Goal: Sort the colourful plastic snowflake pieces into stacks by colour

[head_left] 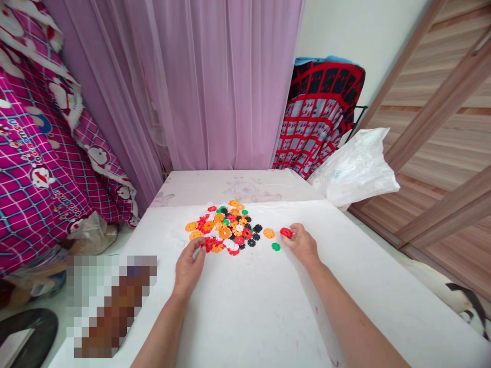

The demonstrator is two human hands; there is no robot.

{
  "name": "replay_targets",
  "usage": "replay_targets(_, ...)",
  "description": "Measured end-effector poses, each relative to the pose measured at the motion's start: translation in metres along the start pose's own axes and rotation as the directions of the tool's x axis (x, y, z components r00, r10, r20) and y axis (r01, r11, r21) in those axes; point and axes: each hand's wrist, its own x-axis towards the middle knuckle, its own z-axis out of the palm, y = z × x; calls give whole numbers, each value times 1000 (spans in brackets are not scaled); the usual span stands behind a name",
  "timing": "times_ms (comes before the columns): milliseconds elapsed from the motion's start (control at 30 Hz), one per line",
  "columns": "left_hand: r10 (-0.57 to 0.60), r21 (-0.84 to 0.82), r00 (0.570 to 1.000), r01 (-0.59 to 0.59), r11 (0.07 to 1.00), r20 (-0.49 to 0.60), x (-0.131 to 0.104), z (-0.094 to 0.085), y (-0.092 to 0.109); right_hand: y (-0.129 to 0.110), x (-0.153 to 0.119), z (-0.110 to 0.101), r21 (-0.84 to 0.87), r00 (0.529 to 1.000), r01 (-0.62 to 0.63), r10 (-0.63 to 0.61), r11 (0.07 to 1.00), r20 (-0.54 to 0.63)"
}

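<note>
A heap of flat flower-shaped discs (224,232) in orange, red, white, black and green lies on the white-covered table (245,317). At the heap's near left edge is my left hand (190,266), its thumb and fingers apart, with fingertips beside red and orange discs. To the right of the heap, my right hand (303,245) pinches a red disc (286,233) between thumb and fingers. An orange disc (269,233) and a green disc (275,247) lie singly between the heap and my right hand.
A white plastic bag (356,166) stands at the table's far right edge. Purple curtains (226,82) hang behind the table. A patterned pink cloth (49,133) is at the left, and a wooden wardrobe (441,128) is at the right.
</note>
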Motion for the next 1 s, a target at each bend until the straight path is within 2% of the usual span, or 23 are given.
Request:
replay_targets(167, 10, -1, 1000, -10, 1000, -6, 0, 0, 0, 21, 18, 4, -41, 997, 58, -56, 997, 56)
replay_targets(333, 10, 6, 1000, -10, 1000, -8, 0, -2, 0, 21, 16, 11, -58, 993, 98, -94, 994, 77)
replay_targets(633, 16, 9, 1000, -16, 1000, -6, 2, -1, -2, 18, 17, 8, -50, 983, 148, -142, 988, 113)
replay_targets(767, 36, 18, 999, -36, 999, -12, 3, 0, -5, 19, 14, 8, 7, 988, 148, -148, 989, 41)
replay_targets(867, 38, 26, 999, -38, 999, -13, 4, 0, -6, 14, 6, 7, 56, 987, 131, -125, 990, -106)
replay_targets(933, 40, 38, 999, -40, 998, -7, 4, 0, -6, 0, -6, 8, 49, 969, 176, -164, 983, -186)
replay_targets(1000, 45, 56, 999, -45, 997, 3, 4, 0, -5, -22, -21, 11, 37, 940, 294, -282, 955, -191)
